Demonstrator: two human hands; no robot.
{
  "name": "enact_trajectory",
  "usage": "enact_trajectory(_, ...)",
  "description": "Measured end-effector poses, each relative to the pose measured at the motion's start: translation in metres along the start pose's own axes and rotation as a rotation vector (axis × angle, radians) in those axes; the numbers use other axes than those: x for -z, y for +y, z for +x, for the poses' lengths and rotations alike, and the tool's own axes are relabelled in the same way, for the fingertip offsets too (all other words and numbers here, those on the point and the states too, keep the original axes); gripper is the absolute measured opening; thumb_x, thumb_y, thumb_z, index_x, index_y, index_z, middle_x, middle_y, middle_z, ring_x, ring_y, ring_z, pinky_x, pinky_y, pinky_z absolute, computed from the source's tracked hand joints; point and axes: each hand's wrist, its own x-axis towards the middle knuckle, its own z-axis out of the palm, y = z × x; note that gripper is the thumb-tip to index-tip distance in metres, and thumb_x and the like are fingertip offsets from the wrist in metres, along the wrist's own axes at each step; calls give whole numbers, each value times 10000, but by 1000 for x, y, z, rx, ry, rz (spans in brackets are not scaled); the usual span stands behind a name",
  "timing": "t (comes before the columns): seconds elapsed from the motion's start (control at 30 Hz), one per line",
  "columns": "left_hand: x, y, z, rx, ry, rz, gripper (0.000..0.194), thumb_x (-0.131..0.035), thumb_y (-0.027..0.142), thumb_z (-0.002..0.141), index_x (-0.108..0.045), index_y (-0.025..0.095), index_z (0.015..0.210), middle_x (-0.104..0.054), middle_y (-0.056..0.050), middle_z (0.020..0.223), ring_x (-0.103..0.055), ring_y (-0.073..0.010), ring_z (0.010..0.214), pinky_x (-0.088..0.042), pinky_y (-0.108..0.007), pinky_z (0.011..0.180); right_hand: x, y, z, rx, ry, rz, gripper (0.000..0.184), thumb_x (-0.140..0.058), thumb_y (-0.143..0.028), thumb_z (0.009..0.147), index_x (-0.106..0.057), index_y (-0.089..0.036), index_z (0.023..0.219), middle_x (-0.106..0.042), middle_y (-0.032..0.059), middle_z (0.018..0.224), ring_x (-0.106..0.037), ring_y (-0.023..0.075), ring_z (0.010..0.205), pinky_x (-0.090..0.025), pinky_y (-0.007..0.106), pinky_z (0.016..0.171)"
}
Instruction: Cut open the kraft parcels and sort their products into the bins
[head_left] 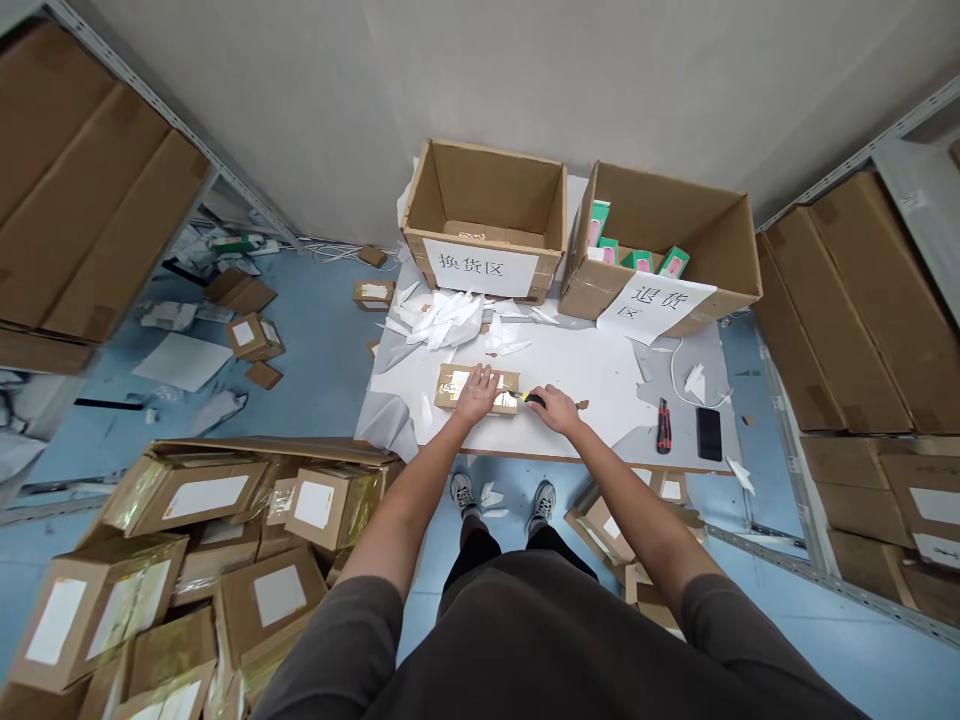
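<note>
A small taped cardboard box (452, 383) lies lengthwise near the front edge of the white-covered table (592, 365). My left hand (478, 395) rests flat on top of it, fingers stretched out over the shiny tape. In my right hand (555, 408) is a utility knife (534, 399) with a black and yellow body, its front end pointing at the box's right end. My right fingers are wrapped round its handle. Whether the blade touches the tape is too small to tell.
Two open cartons with paper signs, the left carton (487, 200) and the right carton (675, 220), stand at the back. Torn white paper (442, 320) lies before them. A red-black knife (664, 427) and a phone (709, 434) lie right. A big carton of parcels (281, 595) stands left.
</note>
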Motion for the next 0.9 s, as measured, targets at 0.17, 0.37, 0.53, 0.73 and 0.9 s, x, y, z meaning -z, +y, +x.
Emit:
enact_trajectory(0.17, 4, 5, -2, 26, -24, 13, 449, -498, 429, 1081, -658, 109, 1353, -575, -276, 1531, -426, -402, 1550, -348, -658, 1267, -3, -1, -2, -7, 15, -70, 338, -517, -435, 1095, -655, -275, 1360, -653, 104, 1219, -614, 276, 1141, -445, 354, 920)
enact_trajectory(0.37, 12, 14, -5, 111, -99, -38, 475, -545, 432, 1060, -617, 159, 1441, -501, -248, 1612, -342, -392, 1597, -295, -685, 1290, -4, 7, 4, 3, 34, -86, 360, -492, -442, 1096, -660, -280, 1370, -641, 125, 1225, -588, 301, 1144, -443, 378, 947)
enact_trajectory(0.53, 15, 16, -5, 136, -105, -66, 526, -592, 477, 1035, -592, 200, 1481, -495, -225, 1623, -338, -403, 1596, -291, -709, 1281, 3, 13, 15, 24, 42, -60, 375, -507, -434, 1085, -665, -266, 1381, -642, 127, 1204, -584, 300, 1133, -438, 386, 967)
enact_trajectory(0.73, 24, 17, -1, 150, -111, -59, 446, -576, 472, 1045, -653, 204, 1393, -543, -190, 1585, -384, -362, 1572, -306, -624, 1297, 10, 26, 8, -94, 46, 126, 357, -479, -477, 1078, -664, -268, 1301, -675, 108, 1186, -632, 288, 1090, -477, 379, 927)
enact_trajectory(0.9, 51, 6, 12, 97, -214, -51, 428, -521, 403, 1054, -663, 212, 1409, -586, -140, 1554, -408, -344, 1545, -317, -582, 1290, -19, 7, -7, -339, 90, 492, 425, -488, -628, 1015, -592, -251, 1182, -679, 18, 878, -656, 220, 795, -544, 328, 719)
